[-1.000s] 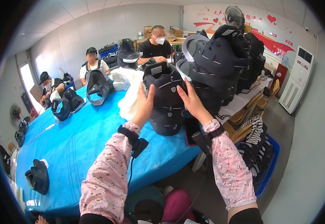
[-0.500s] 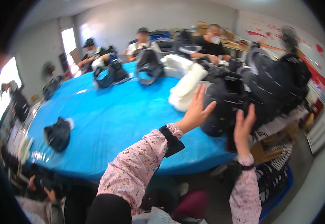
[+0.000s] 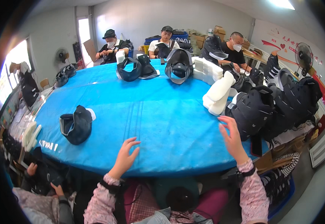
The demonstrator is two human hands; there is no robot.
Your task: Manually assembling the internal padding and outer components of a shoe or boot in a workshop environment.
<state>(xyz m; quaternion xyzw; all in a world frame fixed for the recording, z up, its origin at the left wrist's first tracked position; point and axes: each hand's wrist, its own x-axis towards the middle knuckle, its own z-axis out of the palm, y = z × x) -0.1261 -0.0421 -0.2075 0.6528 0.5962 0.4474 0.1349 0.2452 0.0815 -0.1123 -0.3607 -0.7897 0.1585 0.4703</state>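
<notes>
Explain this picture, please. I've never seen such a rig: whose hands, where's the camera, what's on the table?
There is no machine: these are a person's bare left hand and right hand, in pink flowered sleeves. A fisheye camera on their head looks down, bending straight edges. On the glossy blue-covered table lie a curved dark padded piece at left, white foam-like blocks towards the right, and stacked black padded pieces beside them. Neither hand holds anything: the left is over the near edge, the right near the blocks and stack.
</notes>
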